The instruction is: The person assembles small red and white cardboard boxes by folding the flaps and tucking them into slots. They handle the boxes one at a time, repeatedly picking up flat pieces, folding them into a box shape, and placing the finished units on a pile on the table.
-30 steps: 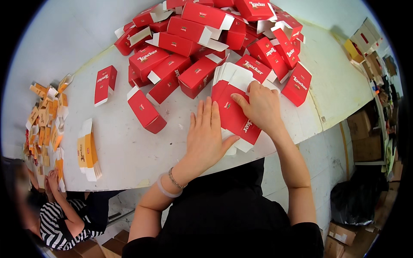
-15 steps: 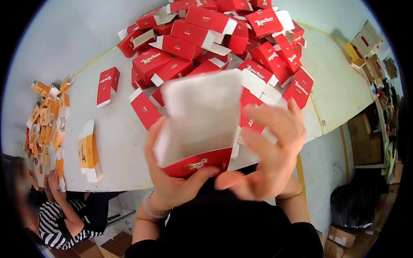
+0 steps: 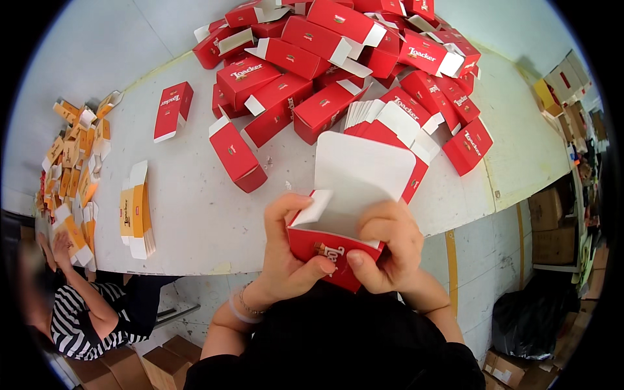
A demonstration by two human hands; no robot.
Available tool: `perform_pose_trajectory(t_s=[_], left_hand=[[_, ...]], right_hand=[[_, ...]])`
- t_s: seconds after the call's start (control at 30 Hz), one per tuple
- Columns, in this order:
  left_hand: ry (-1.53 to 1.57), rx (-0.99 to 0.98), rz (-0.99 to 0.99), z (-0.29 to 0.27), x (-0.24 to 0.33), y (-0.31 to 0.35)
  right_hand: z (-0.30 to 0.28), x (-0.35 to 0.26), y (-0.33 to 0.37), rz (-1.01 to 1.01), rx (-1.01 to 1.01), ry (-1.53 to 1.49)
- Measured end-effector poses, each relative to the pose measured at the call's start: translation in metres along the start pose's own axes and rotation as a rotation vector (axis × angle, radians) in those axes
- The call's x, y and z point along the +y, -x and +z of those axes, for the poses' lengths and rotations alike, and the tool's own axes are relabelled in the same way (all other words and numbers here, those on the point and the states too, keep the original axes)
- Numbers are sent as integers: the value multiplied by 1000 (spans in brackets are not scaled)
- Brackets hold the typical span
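A red carton (image 3: 304, 243) with a white inside is held in front of me, its open end facing up. The large white lid flap (image 3: 364, 162) stands up at its far side, and a small white side flap (image 3: 317, 207) leans inward at the left. My left hand (image 3: 286, 260) grips the carton's left side, thumb on the red front panel. On the opposite side my right hand (image 3: 395, 250) is closed on the rim, with curled fingers at the opening and the thumb on the front. Just beyond lies a fanned stack of flat red cartons (image 3: 383, 133).
A big heap of red cartons (image 3: 279, 97) covers the table's far side. One red carton (image 3: 173, 110) and some flat orange cartons (image 3: 134, 211) lie on the left. A co-worker in a striped shirt (image 3: 71, 318) handles an orange carton beside an orange heap (image 3: 68, 156).
The carton has moved right and tipped, its side flap now leaning inward. My right hand, raised and blurred before, has come onto the carton's rim. The co-worker's hands have shifted.
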State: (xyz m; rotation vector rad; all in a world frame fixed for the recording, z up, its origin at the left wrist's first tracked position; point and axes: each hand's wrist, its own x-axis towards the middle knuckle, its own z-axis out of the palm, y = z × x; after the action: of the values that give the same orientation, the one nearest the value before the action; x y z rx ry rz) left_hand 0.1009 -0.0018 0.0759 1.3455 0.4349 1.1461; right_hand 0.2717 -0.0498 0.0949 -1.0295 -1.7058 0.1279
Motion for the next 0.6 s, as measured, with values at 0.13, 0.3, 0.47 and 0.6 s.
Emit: perform_pose_trajectory(t_s=[0.13,0.3,0.47,0.6], left_hand=[[-450,-110,302,-28,-10,-2],[-817,-213,355,-35,8,-15],[-688,-108,230,-31,6,-8],[-610,-119,154,-31,4,-9]], right_hand=[[4,13,-12,83,365,-89],[-25,5,-27,744,-261,-722],[-14,-9,-27,445,-241,-466],[-6,-9,-19,367,-176,-333]])
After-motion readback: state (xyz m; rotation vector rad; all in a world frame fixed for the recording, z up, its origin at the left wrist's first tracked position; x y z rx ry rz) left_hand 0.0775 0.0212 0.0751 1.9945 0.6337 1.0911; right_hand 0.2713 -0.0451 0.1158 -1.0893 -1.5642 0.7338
